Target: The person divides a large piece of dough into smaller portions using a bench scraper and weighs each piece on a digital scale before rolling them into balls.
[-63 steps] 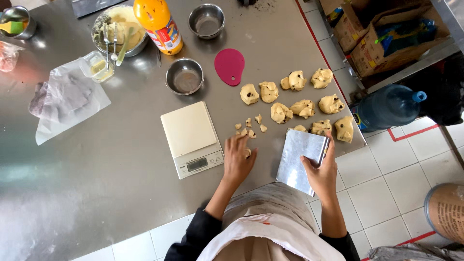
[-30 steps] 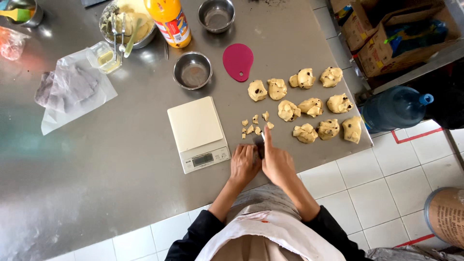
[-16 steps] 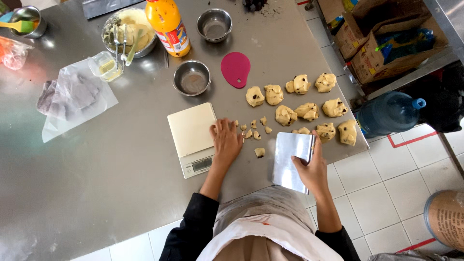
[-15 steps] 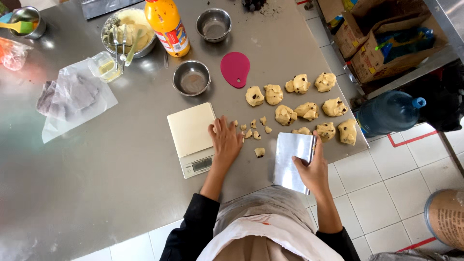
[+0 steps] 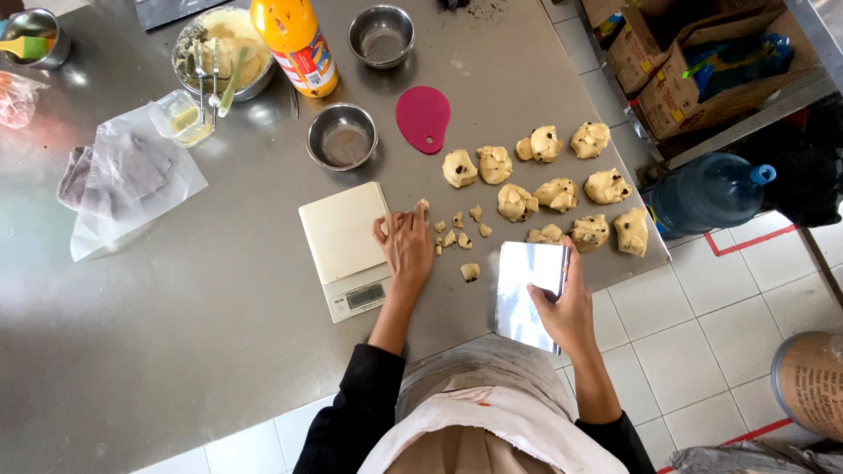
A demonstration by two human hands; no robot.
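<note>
Small dough scraps (image 5: 458, 235) lie scattered on the steel desk (image 5: 176, 351) just right of the white kitchen scale (image 5: 344, 248). Left hand (image 5: 406, 246) rests flat, fingers spread, on the desk between the scale and the scraps, fingertips touching the nearest bits, gripping nothing. One scrap (image 5: 470, 272) sits apart, to the right of the scale, nearer the desk edge. Right hand (image 5: 562, 307) is clamped on a flat metal bench scraper (image 5: 527, 291), further right of the scale, at the desk's near edge. Shaped dough balls with dark chips (image 5: 549, 189) sit in rows right of the scraps, well right of the scale. Beyond the scale: a small steel bowl (image 5: 342, 136), a red plastic scraper (image 5: 422, 118), an orange bottle (image 5: 294, 42), another steel bowl (image 5: 381, 35). Far left of the scale: plastic sheet (image 5: 132, 180).
</note>
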